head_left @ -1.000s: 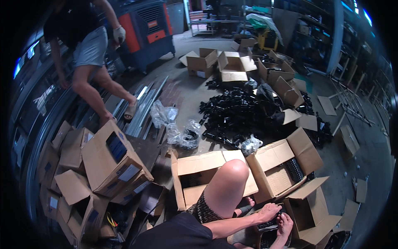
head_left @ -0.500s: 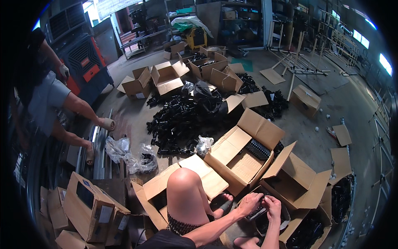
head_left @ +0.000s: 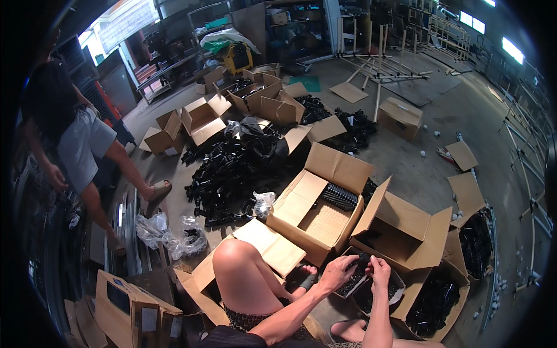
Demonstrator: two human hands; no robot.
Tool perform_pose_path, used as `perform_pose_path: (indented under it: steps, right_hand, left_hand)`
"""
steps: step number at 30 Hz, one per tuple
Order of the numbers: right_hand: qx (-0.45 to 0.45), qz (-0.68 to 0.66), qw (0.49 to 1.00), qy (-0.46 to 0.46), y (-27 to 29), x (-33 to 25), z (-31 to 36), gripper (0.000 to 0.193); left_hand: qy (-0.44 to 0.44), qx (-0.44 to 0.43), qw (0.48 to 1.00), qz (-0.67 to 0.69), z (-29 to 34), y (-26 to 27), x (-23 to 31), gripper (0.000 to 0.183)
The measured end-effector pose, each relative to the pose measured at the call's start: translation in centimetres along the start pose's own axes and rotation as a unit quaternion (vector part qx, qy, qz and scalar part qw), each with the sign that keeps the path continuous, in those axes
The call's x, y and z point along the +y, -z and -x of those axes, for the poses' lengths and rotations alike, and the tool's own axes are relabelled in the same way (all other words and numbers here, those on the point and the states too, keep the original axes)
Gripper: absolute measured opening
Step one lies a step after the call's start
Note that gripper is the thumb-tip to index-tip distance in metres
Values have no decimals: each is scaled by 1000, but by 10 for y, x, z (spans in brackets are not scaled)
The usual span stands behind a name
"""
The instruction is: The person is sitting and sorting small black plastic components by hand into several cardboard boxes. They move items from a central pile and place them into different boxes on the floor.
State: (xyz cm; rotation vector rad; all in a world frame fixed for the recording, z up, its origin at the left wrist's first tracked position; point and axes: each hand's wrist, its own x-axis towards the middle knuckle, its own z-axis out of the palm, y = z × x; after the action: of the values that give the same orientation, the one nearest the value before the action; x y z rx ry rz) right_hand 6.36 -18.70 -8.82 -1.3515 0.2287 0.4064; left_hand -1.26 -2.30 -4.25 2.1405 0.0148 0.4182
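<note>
My left hand [head_left: 338,274] is closed on a small black part [head_left: 363,261], whose exact kind I cannot make out. My right hand [head_left: 380,271] meets it from the other side, fingertips pinched at the part's edge. Whatever else those fingertips may hold is too small to name. Right below both hands stand small open containers [head_left: 399,294] with loose black pieces in them. Just beyond is an open cardboard box [head_left: 313,246] with a row of black parts [head_left: 339,196] stacked along its inner side.
A wide heap of black parts [head_left: 232,174] covers the floor ahead, with open boxes [head_left: 203,119] behind it. A box of black pieces [head_left: 432,307] stands at my right. Clear plastic bags [head_left: 174,235] lie left of my knee. Another person [head_left: 81,127] is at the left among metal profiles.
My view has turned right, so the scene sits further left. My hands have drawn slightly apart, and the black part between them shows more. The other person's posture has changed.
</note>
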Motion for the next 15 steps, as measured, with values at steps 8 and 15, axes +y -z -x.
perform_pose_path:
  steps: [8, 15]
  right_hand:
    - [-227, -187, 952, -87, -18, -1, 18, 34]
    - [-210, -167, 963, -29, -36, -10, 25, 36]
  left_hand:
    - [153, 12, 970, 190, -15, 26, 27, 29]
    - [184, 36, 945, 269, -15, 19, 8, 28]
